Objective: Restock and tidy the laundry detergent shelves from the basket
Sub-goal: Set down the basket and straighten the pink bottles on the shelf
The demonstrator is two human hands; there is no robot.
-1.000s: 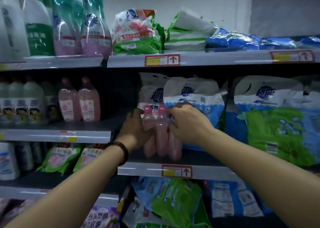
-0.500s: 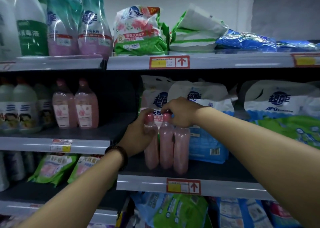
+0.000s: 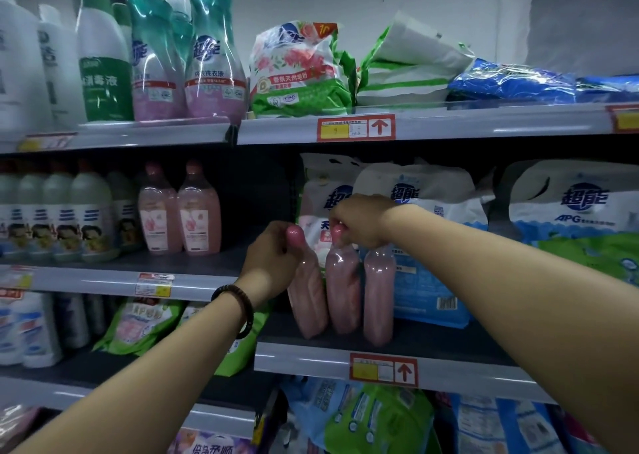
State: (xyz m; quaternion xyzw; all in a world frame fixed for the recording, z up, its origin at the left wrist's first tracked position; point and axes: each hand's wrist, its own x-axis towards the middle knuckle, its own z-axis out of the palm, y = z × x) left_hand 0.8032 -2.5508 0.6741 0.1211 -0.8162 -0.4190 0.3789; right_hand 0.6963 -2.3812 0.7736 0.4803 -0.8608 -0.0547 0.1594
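Three pink detergent bottles stand side by side on the middle shelf (image 3: 449, 353). My left hand (image 3: 275, 255) grips the neck of the left pink bottle (image 3: 307, 301), which tilts slightly left, its pink cap showing above my fingers. My right hand (image 3: 359, 222) is curled over the tops of the middle pink bottle (image 3: 342, 291) and the right pink bottle (image 3: 378, 298), holding them by the necks. Their caps are mostly hidden under my fingers. The basket is not in view.
Blue-and-white detergent bags (image 3: 425, 246) stand right behind the bottles, more bags (image 3: 574, 225) to the right. Two pink bottles (image 3: 179, 211) and white bottles (image 3: 58, 215) fill the left shelf. Teal-topped bottles (image 3: 214, 59) and bags (image 3: 297, 73) sit on the top shelf. Bags lie below.
My right hand has slid from the bottles' sides up onto their tops. The left bottle has tipped slightly left in my left hand. The view has shifted a little.
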